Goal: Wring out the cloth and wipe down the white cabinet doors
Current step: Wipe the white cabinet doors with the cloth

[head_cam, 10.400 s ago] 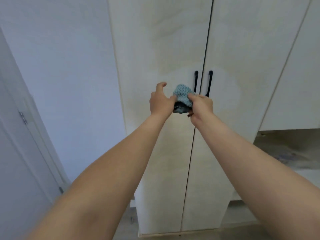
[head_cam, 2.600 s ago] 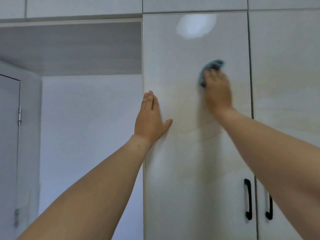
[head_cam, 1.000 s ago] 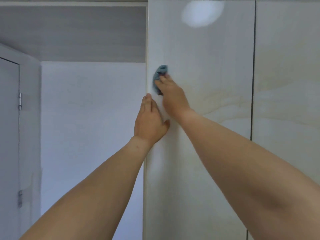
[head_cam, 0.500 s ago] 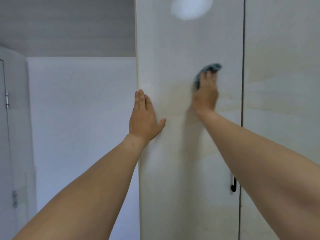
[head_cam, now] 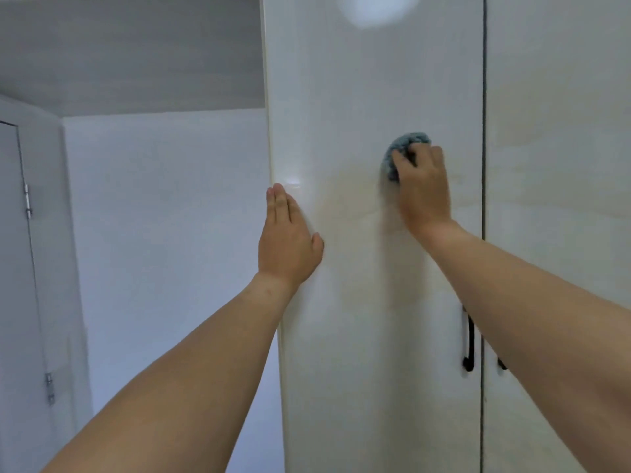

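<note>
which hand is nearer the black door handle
Right. The right hand presses the cloth on the door above the black handle, its forearm crossing beside it. The left hand lies flat at the door's far left edge.

Left of scene: plain white wall (head_cam: 164, 233), far. Grey door (head_cam: 13, 268) at far-left edge, shut; two metal hinges (head_cam: 28, 199) on its right side, one high, one low. Grey wood-grain soffit (head_cam: 129, 49) overhead, above the wall. Round bright light reflection (head_cam: 372, 8) at top centre.
</note>
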Demonstrator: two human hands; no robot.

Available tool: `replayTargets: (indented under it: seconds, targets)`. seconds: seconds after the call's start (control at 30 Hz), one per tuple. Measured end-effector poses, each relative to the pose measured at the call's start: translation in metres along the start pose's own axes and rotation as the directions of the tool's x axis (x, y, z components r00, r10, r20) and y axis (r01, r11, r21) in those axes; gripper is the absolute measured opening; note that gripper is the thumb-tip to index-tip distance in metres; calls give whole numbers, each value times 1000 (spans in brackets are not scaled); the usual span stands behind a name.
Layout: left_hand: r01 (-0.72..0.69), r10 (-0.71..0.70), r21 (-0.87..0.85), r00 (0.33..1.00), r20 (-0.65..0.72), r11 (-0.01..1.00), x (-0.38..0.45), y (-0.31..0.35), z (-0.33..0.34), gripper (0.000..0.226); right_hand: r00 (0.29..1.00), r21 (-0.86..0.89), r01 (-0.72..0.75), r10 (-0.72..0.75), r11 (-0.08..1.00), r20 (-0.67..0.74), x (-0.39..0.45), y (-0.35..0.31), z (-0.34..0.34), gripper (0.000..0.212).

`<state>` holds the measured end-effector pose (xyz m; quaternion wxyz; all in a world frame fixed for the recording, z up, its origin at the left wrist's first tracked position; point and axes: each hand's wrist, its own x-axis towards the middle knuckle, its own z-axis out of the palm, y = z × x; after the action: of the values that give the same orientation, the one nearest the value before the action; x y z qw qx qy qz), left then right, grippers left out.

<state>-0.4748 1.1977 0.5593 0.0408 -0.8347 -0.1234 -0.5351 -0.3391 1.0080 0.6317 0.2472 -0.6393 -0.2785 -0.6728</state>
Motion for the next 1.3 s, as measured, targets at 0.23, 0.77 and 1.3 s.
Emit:
replayTargets:
  seconds: [0.23,0.77,1.3]
  targets:
    - [46,-46,-17,999,3,999,0,13,2,88,936,18,-342,342,940,-77,1,34,-14,41]
    - [26,-32,-186,999,-30,982,-20,-11,6,72,973,204,179,-204,962,110,-29,-70,33,39]
    - [13,-17,-214,1000,-18,977,-27,-11,9,76,964,421,23,-131,907,230,-22,-150,30,49]
